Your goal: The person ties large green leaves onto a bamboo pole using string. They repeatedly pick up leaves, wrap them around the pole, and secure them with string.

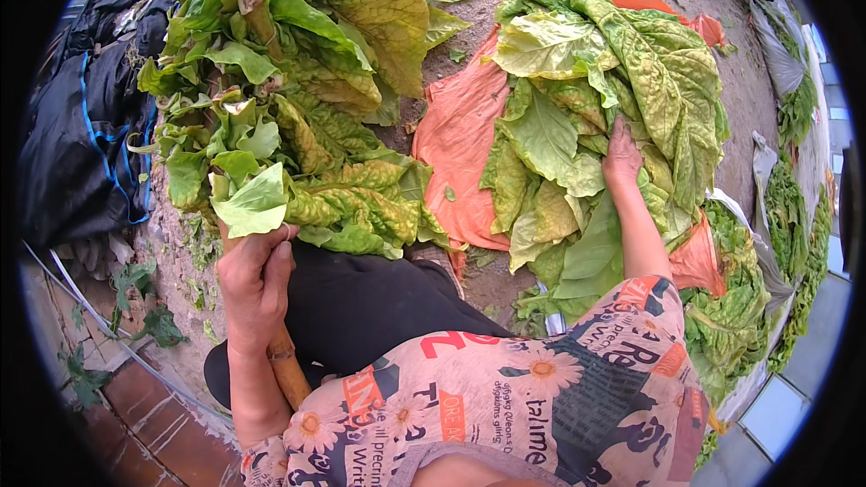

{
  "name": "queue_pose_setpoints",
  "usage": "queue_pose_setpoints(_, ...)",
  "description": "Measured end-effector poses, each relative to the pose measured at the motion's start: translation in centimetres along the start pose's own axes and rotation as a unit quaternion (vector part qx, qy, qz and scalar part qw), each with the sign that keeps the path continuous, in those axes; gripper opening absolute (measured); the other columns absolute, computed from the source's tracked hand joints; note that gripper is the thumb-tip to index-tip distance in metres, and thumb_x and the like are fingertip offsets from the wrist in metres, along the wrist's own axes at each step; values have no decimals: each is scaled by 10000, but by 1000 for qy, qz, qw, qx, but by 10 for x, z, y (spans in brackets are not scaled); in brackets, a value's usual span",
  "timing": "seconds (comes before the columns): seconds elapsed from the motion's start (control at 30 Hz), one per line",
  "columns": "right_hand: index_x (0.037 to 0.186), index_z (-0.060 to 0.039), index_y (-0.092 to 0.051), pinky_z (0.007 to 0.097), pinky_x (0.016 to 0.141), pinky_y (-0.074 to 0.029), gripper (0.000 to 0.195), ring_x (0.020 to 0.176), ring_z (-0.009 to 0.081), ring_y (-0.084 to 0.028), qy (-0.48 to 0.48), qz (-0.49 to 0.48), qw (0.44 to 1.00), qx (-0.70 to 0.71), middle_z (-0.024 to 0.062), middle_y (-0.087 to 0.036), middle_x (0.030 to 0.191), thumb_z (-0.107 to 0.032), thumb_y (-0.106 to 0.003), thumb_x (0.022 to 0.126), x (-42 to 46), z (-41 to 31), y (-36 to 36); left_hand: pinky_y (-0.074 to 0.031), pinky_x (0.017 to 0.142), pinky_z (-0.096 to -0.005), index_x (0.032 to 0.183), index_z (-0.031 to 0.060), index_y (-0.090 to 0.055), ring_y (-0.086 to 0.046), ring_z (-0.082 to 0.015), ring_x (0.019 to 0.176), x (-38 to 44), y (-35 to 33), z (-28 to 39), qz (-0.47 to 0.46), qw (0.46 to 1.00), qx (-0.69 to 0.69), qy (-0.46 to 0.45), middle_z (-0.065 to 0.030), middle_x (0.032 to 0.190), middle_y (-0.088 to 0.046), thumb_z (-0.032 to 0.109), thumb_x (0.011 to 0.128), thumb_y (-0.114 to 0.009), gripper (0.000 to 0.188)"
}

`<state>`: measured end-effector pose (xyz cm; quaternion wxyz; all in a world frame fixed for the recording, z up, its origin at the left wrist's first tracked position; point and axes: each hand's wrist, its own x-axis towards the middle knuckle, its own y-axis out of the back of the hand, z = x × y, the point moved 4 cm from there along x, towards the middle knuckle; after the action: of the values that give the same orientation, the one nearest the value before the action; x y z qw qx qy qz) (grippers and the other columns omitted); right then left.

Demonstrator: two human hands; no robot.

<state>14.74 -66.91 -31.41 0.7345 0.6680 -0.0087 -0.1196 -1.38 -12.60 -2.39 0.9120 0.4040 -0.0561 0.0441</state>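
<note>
My left hand (256, 274) is closed at the near end of a row of large yellow-green leaves (325, 149), by a bamboo pole (289, 368) that runs back under my forearm. A thin string shows at its fingertips, and a pale leaf (252, 206) stands just above it. The leaves hang in bunches along the pole, stem ends up. At the right, my right hand (621, 152) reaches into a heap of similar broad leaves (676, 81), its fingers partly hidden among them. Whether it grips one cannot be told. The heap lies on an orange plastic sheet (460, 149).
Black sheeting with blue edging (88, 142) lies at the far left. More leaf piles with white plastic (734, 297) line the right side. A leafy vine (159, 325) and a pale hose or cable (88, 304) are at lower left, by reddish tiles (145, 412).
</note>
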Motion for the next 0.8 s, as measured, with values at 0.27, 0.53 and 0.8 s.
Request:
queue_pose_setpoints(0.27,1496,-225,-34,512,901,-470,1188,1298,353,-375,-41,-18,995,-85,143,-199,1515,-215,-833,617,-23,-16,11,-442,509,-277,922,-32,-641,-564,-163,525,0,3,3,-4,999,-34,15,-88,655,-586,-25,836,-571,111)
queue_pose_setpoints(0.53,1463,-147,-246,436,868,-491,849,1009,362,-610,29,-45,999,-4,205,-512,1283,0,-601,706,4,-11,44,-439,501,-259,914,-51,-638,-555,-135,526,0,7,2,5,996,-86,3,-76,643,-582,-20,857,-562,100)
queue_pose_setpoints(0.8,1345,-109,-443,461,737,-498,675,834,378,-623,160,30,987,-18,173,-652,876,0,-516,683,-61,22,164,-427,508,-243,918,-63,-624,-528,-101,542,2,6,4,9,992,-125,-12,-57,632,-571,22,894,-562,108)
